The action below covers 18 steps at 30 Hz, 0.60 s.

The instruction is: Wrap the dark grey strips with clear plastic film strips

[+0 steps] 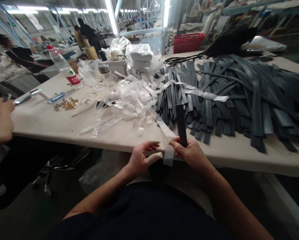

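Observation:
My left hand (141, 156) is at the table's front edge, fingers apart and pointing right, with pale covers on the thumb and a finger. Nothing shows between them. Just right of it, my right hand (189, 151) is closed round the lower end of a dark strip (181, 123), which stands nearly upright. A translucent white strip (168, 155) hangs over the edge by my right fingertips. Behind lie a tangle of white strips (129, 100) and, to the right, a large heap of dark grey strips (214, 96).
On the table (39, 125) are small gold metal pieces (69, 104), a blue packet (56, 97), a plastic bottle (66, 71), a glass jar (106, 75) and plastic bags. Another person's hand (3, 106) is at the left edge. A red basket (188, 42) sits behind.

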{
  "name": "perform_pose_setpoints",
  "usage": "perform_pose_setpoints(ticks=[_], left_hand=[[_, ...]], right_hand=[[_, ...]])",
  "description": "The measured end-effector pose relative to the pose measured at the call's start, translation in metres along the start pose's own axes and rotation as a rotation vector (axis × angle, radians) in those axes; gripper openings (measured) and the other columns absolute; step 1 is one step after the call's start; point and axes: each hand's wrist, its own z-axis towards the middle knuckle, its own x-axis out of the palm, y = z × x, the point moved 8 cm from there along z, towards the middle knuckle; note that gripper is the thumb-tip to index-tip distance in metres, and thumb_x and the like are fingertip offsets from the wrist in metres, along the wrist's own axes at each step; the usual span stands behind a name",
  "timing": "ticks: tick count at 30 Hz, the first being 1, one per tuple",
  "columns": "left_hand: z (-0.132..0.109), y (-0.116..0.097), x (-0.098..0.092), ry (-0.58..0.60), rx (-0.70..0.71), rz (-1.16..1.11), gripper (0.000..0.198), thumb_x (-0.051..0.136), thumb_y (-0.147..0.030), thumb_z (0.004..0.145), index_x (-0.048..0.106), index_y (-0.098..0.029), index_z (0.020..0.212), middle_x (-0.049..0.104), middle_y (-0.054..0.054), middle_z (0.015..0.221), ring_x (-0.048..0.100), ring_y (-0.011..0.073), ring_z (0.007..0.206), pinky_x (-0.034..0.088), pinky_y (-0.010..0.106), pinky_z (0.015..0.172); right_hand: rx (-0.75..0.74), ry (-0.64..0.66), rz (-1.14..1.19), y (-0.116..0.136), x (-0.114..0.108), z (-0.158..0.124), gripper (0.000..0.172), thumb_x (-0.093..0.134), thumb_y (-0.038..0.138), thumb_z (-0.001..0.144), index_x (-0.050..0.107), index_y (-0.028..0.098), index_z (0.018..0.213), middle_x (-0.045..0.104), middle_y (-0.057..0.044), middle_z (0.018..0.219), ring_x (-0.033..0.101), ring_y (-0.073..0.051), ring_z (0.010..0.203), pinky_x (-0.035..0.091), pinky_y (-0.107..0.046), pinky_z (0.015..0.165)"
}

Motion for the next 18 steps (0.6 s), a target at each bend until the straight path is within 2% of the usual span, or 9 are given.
perform_pose_setpoints(ticks=[2, 5, 9, 13, 15, 18], left_hand=[[0.008, 0.004, 0.016, 0.145, -0.151, -0.183, 0.048, 0.065, -0.054, 0.082, 0.07, -0.018, 0.113, 0.074, 0.009, 0.103, 0.067, 0.0219, 0.093, 0.051, 0.032, 0.085], [0.015, 0.001, 0.042, 0.345, -0.258, -0.293, 0.045, 0.068, -0.056, 0.079, 0.075, -0.015, 0.097, 0.074, 0.006, 0.089, 0.065, 0.0192, 0.082, 0.05, 0.029, 0.078], [0.019, 0.006, 0.065, 0.431, -0.381, -0.393, 0.046, 0.075, -0.058, 0.07, 0.075, -0.012, 0.076, 0.069, 0.004, 0.069, 0.059, 0.0145, 0.066, 0.046, 0.025, 0.066], [0.023, 0.016, 0.078, 0.356, -0.512, -0.648, 0.045, 0.085, -0.053, 0.058, 0.073, -0.012, 0.071, 0.068, 0.003, 0.067, 0.058, 0.0118, 0.064, 0.045, 0.024, 0.067], [0.027, 0.021, 0.081, 0.269, -0.553, -0.794, 0.046, 0.089, -0.05, 0.053, 0.07, -0.012, 0.069, 0.065, 0.001, 0.066, 0.056, 0.0097, 0.061, 0.046, 0.023, 0.066], [0.034, 0.028, 0.083, 0.148, -0.577, -0.919, 0.049, 0.092, -0.05, 0.048, 0.066, -0.013, 0.068, 0.06, -0.002, 0.062, 0.055, 0.0084, 0.057, 0.047, 0.022, 0.063]], right_hand=[[-0.036, -0.015, -0.047, 0.011, -0.005, -0.001, 0.029, 0.064, 0.045, 0.08, 0.066, 0.017, 0.078, 0.054, 0.003, 0.052, 0.048, -0.013, 0.051, 0.036, -0.026, 0.052], [-0.086, -0.023, -0.12, 0.022, -0.007, -0.003, 0.025, 0.061, 0.042, 0.081, 0.068, 0.017, 0.08, 0.056, 0.004, 0.052, 0.05, -0.013, 0.05, 0.038, -0.026, 0.052], [-0.114, -0.045, -0.125, 0.024, -0.012, -0.004, 0.025, 0.062, 0.041, 0.083, 0.068, 0.017, 0.081, 0.057, 0.003, 0.054, 0.05, -0.013, 0.05, 0.038, -0.024, 0.05], [-0.082, -0.076, -0.002, 0.015, -0.029, -0.013, 0.047, 0.057, 0.062, 0.087, 0.066, 0.016, 0.093, 0.06, 0.001, 0.06, 0.042, -0.011, 0.044, 0.032, -0.023, 0.042], [-0.036, -0.033, 0.052, 0.005, -0.035, -0.025, 0.062, 0.048, 0.073, 0.088, 0.065, 0.015, 0.1, 0.063, -0.001, 0.065, 0.039, -0.01, 0.042, 0.03, -0.023, 0.04], [0.062, 0.064, 0.025, -0.019, -0.035, -0.053, 0.071, 0.038, 0.079, 0.088, 0.067, 0.015, 0.093, 0.065, -0.004, 0.067, 0.043, -0.01, 0.044, 0.033, -0.023, 0.043]])
